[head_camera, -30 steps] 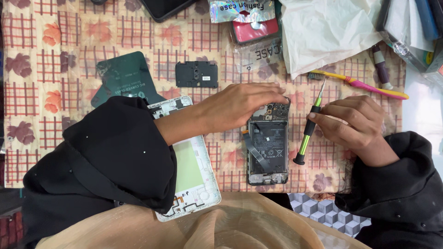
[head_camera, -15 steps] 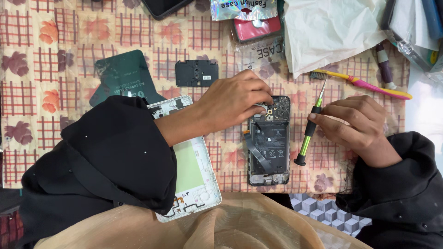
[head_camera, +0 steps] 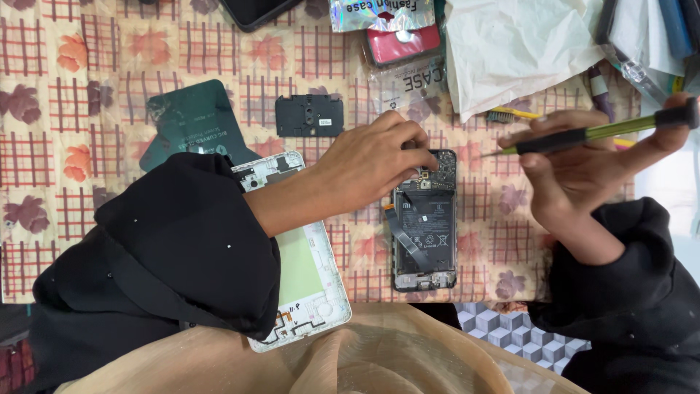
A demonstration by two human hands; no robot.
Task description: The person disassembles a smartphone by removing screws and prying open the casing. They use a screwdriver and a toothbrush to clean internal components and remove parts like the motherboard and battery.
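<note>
Up top, silver holographic packet (head_camera: 384,13) above red case pkg (head_camera: 402,42).

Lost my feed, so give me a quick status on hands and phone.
Left hand fingers on top of opened phone. Right hand holds screwdriver lifted clear, tip aimed at phone. Nothing blocking.

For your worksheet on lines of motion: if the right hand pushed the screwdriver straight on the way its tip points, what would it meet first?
Probably the left hand, whose fingers rest on the top of the open phone. The screwdriver in the right hand points left at them, though its height above them is unclear.
</note>
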